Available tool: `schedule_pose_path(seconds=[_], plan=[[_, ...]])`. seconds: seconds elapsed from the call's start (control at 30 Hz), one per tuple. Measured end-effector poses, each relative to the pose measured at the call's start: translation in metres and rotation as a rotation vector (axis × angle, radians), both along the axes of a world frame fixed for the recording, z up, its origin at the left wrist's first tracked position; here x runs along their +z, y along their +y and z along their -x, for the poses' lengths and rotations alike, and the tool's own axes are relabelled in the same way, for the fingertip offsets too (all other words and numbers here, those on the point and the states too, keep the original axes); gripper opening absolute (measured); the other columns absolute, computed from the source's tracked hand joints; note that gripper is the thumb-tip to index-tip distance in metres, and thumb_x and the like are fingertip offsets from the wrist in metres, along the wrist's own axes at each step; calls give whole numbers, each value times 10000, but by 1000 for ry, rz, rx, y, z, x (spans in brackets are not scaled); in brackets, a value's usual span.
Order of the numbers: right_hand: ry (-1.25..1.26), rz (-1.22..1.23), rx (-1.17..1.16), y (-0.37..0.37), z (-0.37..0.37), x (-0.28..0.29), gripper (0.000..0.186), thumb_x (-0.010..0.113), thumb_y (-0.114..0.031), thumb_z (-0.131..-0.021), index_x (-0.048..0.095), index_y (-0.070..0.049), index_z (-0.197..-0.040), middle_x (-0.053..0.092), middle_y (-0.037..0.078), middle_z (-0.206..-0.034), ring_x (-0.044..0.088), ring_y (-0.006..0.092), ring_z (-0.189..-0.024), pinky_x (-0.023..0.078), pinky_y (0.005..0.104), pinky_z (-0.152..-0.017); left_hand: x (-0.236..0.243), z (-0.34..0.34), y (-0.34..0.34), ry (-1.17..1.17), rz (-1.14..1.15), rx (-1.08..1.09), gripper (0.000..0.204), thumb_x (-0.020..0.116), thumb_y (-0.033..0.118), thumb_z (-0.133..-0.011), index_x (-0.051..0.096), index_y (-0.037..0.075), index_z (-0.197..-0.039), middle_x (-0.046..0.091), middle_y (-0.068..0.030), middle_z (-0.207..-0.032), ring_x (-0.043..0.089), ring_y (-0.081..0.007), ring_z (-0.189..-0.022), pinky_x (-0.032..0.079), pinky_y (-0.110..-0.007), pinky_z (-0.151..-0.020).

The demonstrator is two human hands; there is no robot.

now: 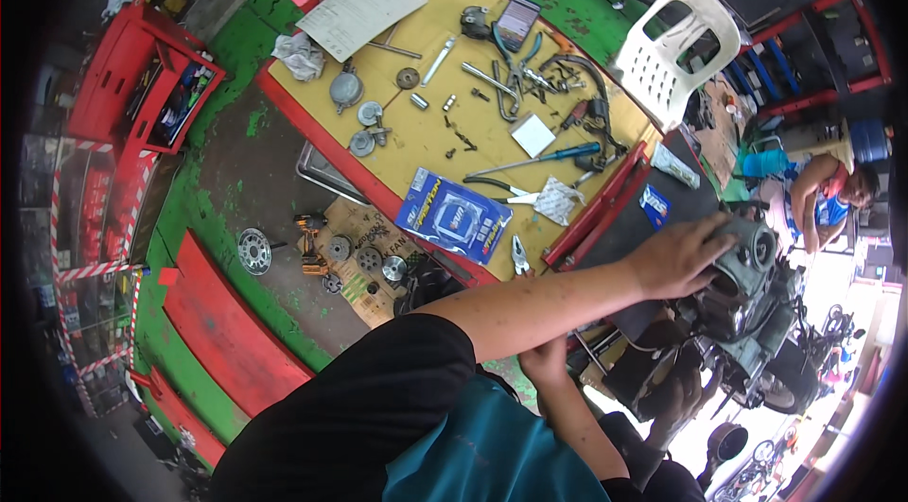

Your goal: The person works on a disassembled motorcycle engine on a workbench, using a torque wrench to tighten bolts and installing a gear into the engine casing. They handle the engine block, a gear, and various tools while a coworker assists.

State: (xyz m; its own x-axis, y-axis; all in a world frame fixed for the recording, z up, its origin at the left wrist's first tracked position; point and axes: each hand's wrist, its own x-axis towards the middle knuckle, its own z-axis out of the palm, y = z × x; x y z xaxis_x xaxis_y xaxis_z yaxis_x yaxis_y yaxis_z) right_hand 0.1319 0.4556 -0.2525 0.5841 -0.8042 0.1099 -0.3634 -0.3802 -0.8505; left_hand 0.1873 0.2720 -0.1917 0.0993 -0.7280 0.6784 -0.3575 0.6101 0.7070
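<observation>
At the right, my left hand (689,258) rests over the top of a grey motorcycle engine (747,313), its fingers curled round the upper casing. My left forearm stretches across the picture and passes over my right hand (546,362). That right hand is low, close to my body, beside the bench's near edge; its fingers are hidden behind the left forearm. A pair of pliers (519,254) lies on the yellow bench top just beyond the left forearm. A blue parts package (454,216) is beside the pliers.
The red-edged bench (378,185) carries spanners, a blue screwdriver (572,151), a phone (517,22), bolts and a paper sheet (363,12). A white plastic chair (667,77) stands behind. Another person (815,195) sits at right. A drill (310,242) and round parts lie on cardboard below.
</observation>
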Motion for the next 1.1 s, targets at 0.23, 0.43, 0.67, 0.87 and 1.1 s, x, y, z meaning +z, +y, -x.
schedule_pose_path(seconds=[0.23,0.43,0.67,0.87,1.1], plan=[[243,-240,485,-49,-120,5,320,670,-200,-961,689,-40,-1237,718,175,-1142,695,356,-1081,541,448,-940,13,-6,4,-154,-68,36,713,768,284,-854,457,45,-1450,434,-308,-1475,634,-402,-1029,526,-487,-844],[324,-156,530,-65,-174,-8,274,652,-212,-955,703,-35,-1159,710,204,-1135,689,397,-1016,548,481,-884,52,-34,9,19,-320,-137,735,670,348,-958,356,112,-1579,418,-290,-1540,662,-431,-1042,557,-508,-877],[357,-82,521,-85,-187,-16,277,648,-216,-945,704,-45,-1155,727,198,-1048,705,397,-960,554,478,-851,38,-26,-6,104,-239,-141,697,623,356,-999,360,126,-1602,366,-280,-1600,674,-430,-974,562,-535,-753],[349,-33,75,-134,-191,-24,399,690,-261,-922,658,-42,-1253,661,236,-1188,644,427,-1091,527,497,-934,37,-40,-11,-342,-220,-147,737,760,273,-840,455,27,-1465,494,-285,-1427,685,-315,-932,538,-429,-777],[570,-69,-465,-254,-201,-74,768,671,-429,-897,430,-88,-1542,530,320,-1352,507,498,-1272,435,557,-1079,77,-52,-13,-500,-198,-107,697,719,200,-834,460,-32,-1439,583,-268,-1344,728,-280,-811,562,-394,-696]])
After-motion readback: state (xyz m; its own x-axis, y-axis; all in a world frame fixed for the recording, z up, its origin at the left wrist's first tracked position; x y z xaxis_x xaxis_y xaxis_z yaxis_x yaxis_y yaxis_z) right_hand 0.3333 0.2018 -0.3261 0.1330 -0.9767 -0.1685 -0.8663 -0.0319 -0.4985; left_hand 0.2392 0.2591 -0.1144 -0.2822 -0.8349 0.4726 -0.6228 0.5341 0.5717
